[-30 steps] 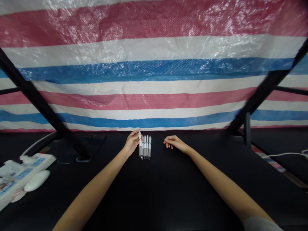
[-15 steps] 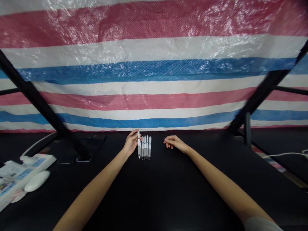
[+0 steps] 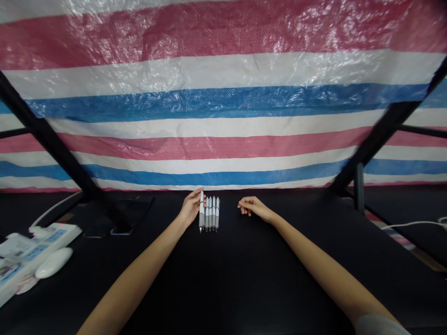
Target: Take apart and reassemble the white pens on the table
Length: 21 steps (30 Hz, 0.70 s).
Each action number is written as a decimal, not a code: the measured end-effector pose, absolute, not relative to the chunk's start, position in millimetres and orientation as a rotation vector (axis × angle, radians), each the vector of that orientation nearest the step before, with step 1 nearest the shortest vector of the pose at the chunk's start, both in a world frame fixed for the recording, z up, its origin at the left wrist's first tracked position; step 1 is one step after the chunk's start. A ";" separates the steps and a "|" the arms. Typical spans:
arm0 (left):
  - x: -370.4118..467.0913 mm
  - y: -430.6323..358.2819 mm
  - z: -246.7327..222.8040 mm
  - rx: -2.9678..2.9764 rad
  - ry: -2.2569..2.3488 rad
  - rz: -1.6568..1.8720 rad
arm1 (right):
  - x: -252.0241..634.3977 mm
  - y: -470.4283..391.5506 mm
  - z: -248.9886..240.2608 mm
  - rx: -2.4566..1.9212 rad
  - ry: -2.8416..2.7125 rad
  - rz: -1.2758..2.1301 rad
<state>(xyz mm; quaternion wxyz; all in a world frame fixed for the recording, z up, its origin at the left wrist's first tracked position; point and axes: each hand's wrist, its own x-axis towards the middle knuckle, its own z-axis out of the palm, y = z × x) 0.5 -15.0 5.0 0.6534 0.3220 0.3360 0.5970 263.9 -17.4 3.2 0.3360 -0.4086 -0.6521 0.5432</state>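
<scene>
Between the fingers of my left hand (image 3: 191,206) is a white and grey pen (image 3: 201,211), its tip toward me and its top end under my forefinger. Just right of it, several matching pens (image 3: 213,215) lie side by side in a close row, tips toward me. The held pen sits slightly apart from that row; whether it touches the table I cannot tell. My right hand (image 3: 254,208) rests to the right of the row, away from the pens, fingers curled and thumb against the forefinger. Nothing shows in it.
On the black table (image 3: 223,279), a white power strip (image 3: 42,251) and a white computer mouse (image 3: 55,263) lie at the left. Dark flat devices (image 3: 122,231) are near the left black frame leg (image 3: 70,158). A striped plastic sheet (image 3: 223,125) hangs behind; another frame leg (image 3: 370,149) slants at right.
The pen's lower end in my left hand has swung slightly left while its top tilted a little right. My right hand and the row of pens stay as they were.
</scene>
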 end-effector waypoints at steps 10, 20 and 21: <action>0.8 -15.2 4.3 0.741 0.765 1.346 | 264.4 -15.0 0.8 -1.058 -1.707 1.412; 0.5 -16.3 6.2 0.738 0.745 1.351 | 263.6 -16.7 1.7 -1.058 -1.697 1.409; 0.4 -16.2 6.0 0.739 0.743 1.350 | 263.6 -16.6 1.6 -1.059 -1.698 1.410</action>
